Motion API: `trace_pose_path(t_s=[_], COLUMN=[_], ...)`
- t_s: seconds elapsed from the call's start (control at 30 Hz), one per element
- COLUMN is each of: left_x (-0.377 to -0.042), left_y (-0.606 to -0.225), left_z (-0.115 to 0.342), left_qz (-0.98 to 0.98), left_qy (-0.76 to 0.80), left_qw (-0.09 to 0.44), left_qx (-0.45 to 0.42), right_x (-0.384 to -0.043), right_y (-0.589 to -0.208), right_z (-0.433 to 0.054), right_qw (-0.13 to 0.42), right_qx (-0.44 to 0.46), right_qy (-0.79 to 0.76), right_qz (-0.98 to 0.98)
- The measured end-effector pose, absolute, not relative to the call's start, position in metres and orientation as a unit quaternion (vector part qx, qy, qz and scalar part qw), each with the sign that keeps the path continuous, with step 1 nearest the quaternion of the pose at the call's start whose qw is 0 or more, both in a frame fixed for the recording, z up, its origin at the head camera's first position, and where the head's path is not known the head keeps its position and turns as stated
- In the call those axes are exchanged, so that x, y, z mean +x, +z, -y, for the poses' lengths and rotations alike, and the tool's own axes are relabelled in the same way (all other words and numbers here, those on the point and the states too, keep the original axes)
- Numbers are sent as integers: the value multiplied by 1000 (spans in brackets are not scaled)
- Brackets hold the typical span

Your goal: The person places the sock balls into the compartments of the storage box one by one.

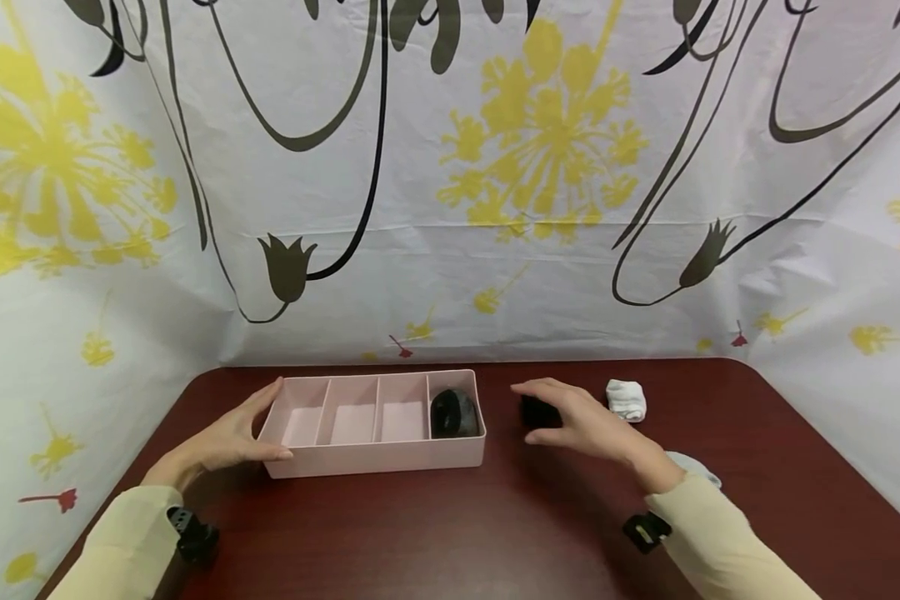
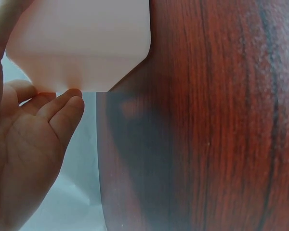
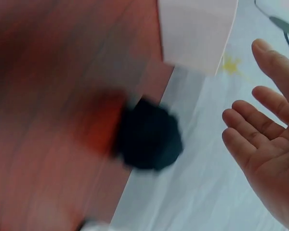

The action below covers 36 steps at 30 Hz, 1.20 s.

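Note:
A pale pink divided box (image 1: pixel 375 457) stands on the table. My left hand (image 1: pixel 228 437) grips its left end, thumb at the front corner and fingertips toward the back corner; the left wrist view shows fingertips touching the end wall of the box (image 2: pixel 82 43). In the box's rightmost compartment lies a black and dark grey rolled bundle (image 1: pixel 454 413), perhaps socks. My right hand (image 1: pixel 581 421) is spread with fingers relaxed over a black bundle (image 1: pixel 540 412) on the table. The right wrist view shows a gap between that blurred black bundle (image 3: pixel 151 137) and the hand (image 3: pixel 274 139).
A small white folded cloth (image 1: pixel 626 400) lies behind my right hand. A pale, flat item (image 1: pixel 693 468) is partly hidden by my right forearm. A patterned white sheet (image 1: pixel 450 292) hangs behind the dark red wooden table (image 1: pixel 390 542).

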<state>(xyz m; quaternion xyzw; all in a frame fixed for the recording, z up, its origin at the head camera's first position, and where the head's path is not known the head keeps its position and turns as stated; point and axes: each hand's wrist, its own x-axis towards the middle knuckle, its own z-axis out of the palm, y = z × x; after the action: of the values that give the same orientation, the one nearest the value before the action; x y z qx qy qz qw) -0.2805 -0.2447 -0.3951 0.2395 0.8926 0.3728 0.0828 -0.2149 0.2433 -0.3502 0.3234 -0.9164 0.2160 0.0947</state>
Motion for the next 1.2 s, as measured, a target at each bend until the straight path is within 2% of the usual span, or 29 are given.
trace_pose_path(t_s=[0.33,0.6,1.2], left_x=[-279,-281,-281], left_y=[-393,-395,-396], left_z=[248,246,245], left_qz=[-892,-891,-885], left_qy=[376,377,389], left_qw=[86,82,87], left_qx=[235,239,240], right_x=[-171,-147,-137], right_y=[-356,-371,-395], right_z=[-333,-385,-414], right_qw=[157,180,94], right_qx=[290,255,233], right_qy=[218,187,220], right_qz=[918,931,942])
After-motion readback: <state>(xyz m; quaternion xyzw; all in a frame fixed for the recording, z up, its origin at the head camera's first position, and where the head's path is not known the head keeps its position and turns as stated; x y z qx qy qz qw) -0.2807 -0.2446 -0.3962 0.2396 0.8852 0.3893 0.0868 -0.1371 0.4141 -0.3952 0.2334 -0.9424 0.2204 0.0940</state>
